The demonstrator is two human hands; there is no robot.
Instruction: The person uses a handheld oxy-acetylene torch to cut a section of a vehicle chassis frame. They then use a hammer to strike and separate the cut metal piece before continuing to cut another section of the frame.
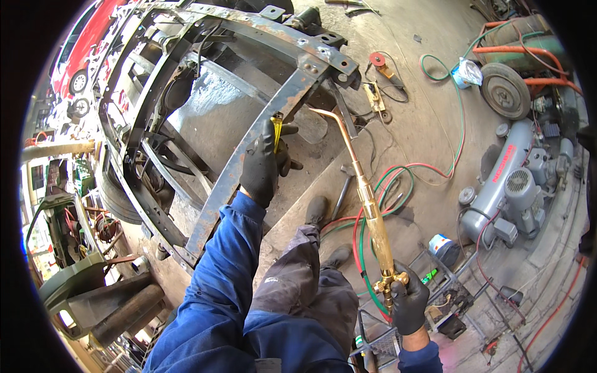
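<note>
Right of the rusty grey steel frame (pixel 241 158), your right fingers (pixel 407 292) gripped the long brass torch (pixel 375 225) by its valves, its bent tip angled frameward, nearer your half-curled left fingers (pixel 267 140) holding a slim yellow lighter (pixel 276 133).

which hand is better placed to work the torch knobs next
Likely the right: the right hand grips the torch right by its knobs, while the left hand is farther off, near the frame, holding a yellow lighter.
</note>
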